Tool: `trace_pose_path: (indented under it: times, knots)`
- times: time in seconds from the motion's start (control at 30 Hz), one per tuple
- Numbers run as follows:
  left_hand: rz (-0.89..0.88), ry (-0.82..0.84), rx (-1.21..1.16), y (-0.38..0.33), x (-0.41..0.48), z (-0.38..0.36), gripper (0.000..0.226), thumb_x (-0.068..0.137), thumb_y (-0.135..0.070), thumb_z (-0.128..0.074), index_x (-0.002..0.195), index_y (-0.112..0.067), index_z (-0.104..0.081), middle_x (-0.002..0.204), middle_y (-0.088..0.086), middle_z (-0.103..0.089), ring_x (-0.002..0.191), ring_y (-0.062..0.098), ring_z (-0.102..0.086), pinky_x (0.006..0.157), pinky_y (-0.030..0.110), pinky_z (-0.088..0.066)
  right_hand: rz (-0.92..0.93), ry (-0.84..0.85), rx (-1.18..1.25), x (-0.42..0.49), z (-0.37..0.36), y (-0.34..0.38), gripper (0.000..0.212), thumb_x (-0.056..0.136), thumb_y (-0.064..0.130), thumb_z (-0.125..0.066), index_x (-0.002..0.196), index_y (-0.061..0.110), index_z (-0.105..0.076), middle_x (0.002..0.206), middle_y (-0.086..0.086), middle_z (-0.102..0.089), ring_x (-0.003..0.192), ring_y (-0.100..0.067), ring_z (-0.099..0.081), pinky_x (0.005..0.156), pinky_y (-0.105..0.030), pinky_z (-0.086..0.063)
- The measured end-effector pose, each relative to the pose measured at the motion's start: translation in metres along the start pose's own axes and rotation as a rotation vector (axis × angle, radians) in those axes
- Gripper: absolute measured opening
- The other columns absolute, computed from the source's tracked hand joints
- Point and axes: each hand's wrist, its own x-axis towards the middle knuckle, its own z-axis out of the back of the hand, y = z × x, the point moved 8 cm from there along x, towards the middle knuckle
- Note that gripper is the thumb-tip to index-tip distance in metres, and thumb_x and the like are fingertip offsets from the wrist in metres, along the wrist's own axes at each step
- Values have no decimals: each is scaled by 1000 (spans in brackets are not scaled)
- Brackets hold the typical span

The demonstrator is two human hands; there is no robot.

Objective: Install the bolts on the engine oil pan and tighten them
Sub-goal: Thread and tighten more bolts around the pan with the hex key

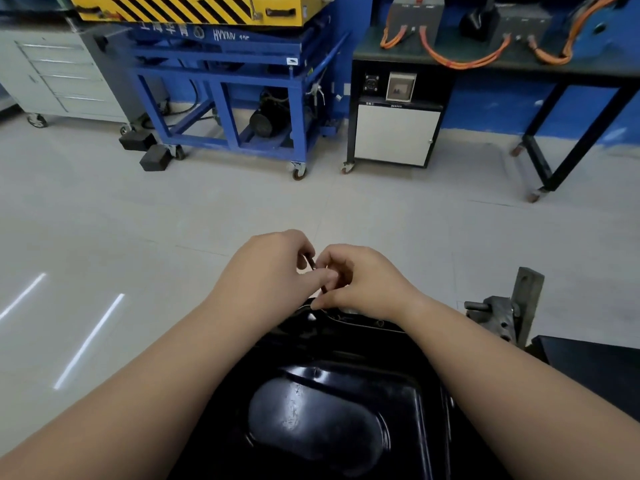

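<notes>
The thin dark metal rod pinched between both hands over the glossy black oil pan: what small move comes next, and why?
Probably a twist of the thin dark metal rod. The left hand and right hand both pinch it at the far rim of the glossy black oil pan, where bolts go; its tip is hidden.

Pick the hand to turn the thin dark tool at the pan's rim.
Right, probably: the right hand sits lower on the thin dark tool, beside the glossy black oil pan's far rim; the left hand holds only its top.
</notes>
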Motion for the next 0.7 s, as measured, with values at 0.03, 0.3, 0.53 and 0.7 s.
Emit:
trace_pose_path:
  times: [0.03,0.3,0.53,0.7]
  knots:
    - [24,-24,18,2,0,0,30,74,-48,-68,94,-27,-63,87,-11,-67,83,10,-61,71,28,-47,0,-6,-9,0,0,0,39,62,9,-85,73,33,-56,56,15,-56,56,-3,-51,62,-22,-45]
    - [-35,-50,44,-7,-3,-1,27,84,-29,-64,111,-24,-66,96,-5,-71,95,18,-63,79,30,-45,-4,32,60,-5,4,-4,41,73,-5,-73,87,30,-58,70,11,-66,70,-8,-62,78,-31,-52]
    - [-235,8,156,-27,-9,-5,25,90,-24,-52,115,-28,-55,99,-1,-69,95,25,-60,78,37,-46,-34,138,111,-10,1,-4,43,76,-10,-69,94,28,-60,79,13,-69,79,0,-66,81,-20,-51]
    - [-583,27,93,-54,-25,-3,17,75,-3,-58,80,-12,-71,81,3,-68,80,27,-61,67,36,-50,-16,86,31,-7,8,-2,44,68,-7,-77,62,34,-62,54,20,-60,55,8,-52,61,-11,-40]
